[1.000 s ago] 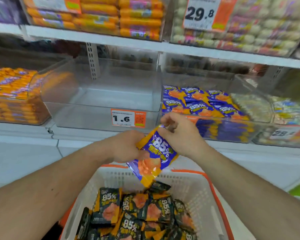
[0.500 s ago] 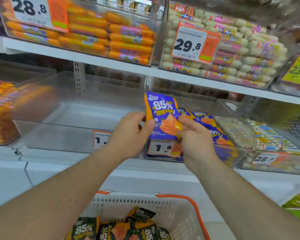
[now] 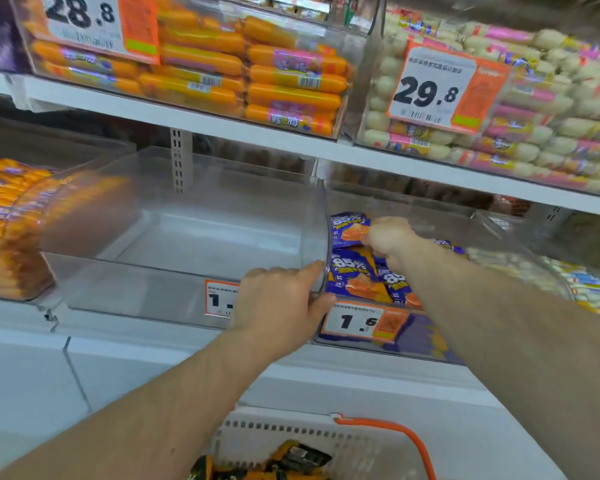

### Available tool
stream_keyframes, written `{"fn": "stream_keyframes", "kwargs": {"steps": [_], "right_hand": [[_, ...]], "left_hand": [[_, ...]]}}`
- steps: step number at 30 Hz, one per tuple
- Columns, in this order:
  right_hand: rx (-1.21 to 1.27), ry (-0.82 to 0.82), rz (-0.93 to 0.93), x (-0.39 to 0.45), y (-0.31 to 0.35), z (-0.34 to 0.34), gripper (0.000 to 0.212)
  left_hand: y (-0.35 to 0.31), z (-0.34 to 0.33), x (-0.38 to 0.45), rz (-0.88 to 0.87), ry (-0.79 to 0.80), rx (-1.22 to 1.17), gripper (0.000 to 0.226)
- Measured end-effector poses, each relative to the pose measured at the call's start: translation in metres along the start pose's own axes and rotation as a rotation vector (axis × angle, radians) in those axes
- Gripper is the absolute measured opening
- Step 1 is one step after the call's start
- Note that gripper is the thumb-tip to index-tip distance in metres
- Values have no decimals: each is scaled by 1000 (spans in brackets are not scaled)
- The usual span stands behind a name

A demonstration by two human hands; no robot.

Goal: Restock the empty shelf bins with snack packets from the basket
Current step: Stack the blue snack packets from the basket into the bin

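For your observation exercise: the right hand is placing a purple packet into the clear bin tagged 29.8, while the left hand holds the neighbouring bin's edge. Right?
Not quite. The head view shows the right hand placing the purple packet into the bin tagged 1.6; 29.8 hangs one shelf higher. The left hand does hold the neighbouring bin's edge.

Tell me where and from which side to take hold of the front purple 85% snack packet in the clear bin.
Pinch the purple 85% snack packet at its raised upper edge, coming from above through the open top of the clear plastic bin. It lies tilted on other packets; the front wall and price tag block a frontal approach.
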State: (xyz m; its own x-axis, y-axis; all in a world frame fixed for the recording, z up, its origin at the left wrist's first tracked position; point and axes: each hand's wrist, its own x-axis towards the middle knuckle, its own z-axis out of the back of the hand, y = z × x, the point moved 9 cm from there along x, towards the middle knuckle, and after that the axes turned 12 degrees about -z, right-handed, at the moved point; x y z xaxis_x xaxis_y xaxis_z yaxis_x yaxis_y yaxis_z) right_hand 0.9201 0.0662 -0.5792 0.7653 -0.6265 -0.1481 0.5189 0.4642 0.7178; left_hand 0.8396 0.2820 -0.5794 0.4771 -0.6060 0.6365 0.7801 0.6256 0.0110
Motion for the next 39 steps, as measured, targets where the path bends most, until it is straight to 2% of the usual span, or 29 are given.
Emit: {"fn": "stream_keyframes", "kwargs": {"steps": [2,4,5,8,9,13,15,16,18,19,20,22,25,27,29,31,34,36,39], "right_hand": [[-131,-38,24,5,2,-4,6],[-252,-31,26,8,-1,-10,8],[-330,-16,21,9,-3,-13,13],[-442,-1,15,7,-9,-17,49],[-448,-6,20,5,-10,-17,54],[-378,-14,-9,-1,-13,-9,55],[-408,-117,13,-15,-8,5,49],[-420,-214,61,-25,-2,14,43],[-336,-475,293,-64,15,34,27],[-252,-622,473,-95,21,41,23],[-166,-734,647,-129,21,43,21],[-55,-788,852,-180,5,29,20],[12,-608,864,-211,-40,-25,19],[-15,-391,796,-220,-77,-76,15],[-147,-53,633,-223,-120,-139,11],[-381,314,450,-235,-171,-204,10],[-675,739,273,-272,-239,-267,8],[-857,949,175,-297,-281,-292,21],[-963,1092,105,-322,-317,-307,34]], "left_hand": [[-1,1,0,-18,-41,42,45],[-1,2,1,-25,-74,61,47],[-1,2,2,-25,-73,67,45],[0,-2,1,-12,-56,52,40],[-1,-2,1,-15,-60,40,40],[6,-1,2,54,28,-108,48],[5,9,-2,47,-20,-268,53],[-1,22,-3,-17,-120,-285,48],[-16,37,-11,-168,-221,-255,29],[-24,34,-17,-233,-182,-253,22],[-32,27,-24,-269,-76,-271,18],[-40,-2,-49,-256,331,-309,15],[-39,-45,-108,-172,905,-310,27],[-37,-57,-143,-136,1129,-287,32],[-37,-65,-167,-141,1213,-268,32],[-38,-67,-184,-118,1263,-290,34],[-39,-66,-203,-113,1321,-296,37],[-38,-70,-211,-145,1333,-298,24],[-35,-76,-218,-145,1356,-279,27]]}}
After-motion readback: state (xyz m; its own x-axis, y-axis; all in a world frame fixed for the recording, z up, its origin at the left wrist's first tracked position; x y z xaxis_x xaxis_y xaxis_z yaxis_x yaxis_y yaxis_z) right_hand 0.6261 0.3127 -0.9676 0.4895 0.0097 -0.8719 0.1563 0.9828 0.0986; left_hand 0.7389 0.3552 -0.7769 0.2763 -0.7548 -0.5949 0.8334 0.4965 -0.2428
